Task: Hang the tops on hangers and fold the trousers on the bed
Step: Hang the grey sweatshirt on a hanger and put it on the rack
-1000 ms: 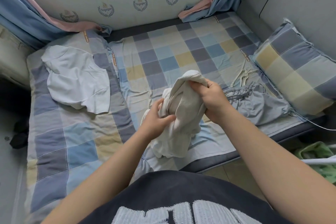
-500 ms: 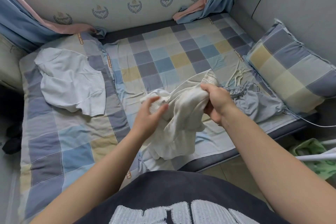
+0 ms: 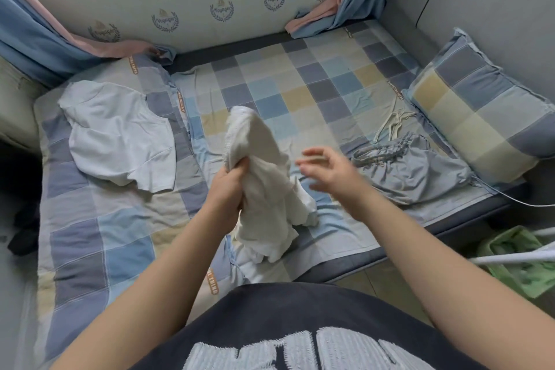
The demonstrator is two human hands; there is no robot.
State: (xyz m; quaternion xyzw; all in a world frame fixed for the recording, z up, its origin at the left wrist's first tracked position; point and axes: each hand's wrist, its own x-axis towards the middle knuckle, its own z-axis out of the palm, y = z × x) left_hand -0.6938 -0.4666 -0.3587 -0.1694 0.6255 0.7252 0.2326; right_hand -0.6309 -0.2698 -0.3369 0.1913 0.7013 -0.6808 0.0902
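Our left hand [image 3: 228, 186] grips the cream garment [image 3: 264, 165] in a bunch, held up over the bed [image 3: 300, 84]; our right hand [image 3: 327, 168] hovers just beside it, fingers spread, holding nothing. We judge the cloth light, soft and limp, sagging wherever unsupported, so the ribbed edge [image 3: 237, 120] above our left hand looks best to pinch. Right of our right hand lie the grey trousers [image 3: 414, 171].

Cream garment [image 3: 264, 165] bunched, upright above the bed [image 3: 300, 81]; white top [image 3: 120, 135] spread left; grey drawstring trousers [image 3: 414, 168] crumpled right.
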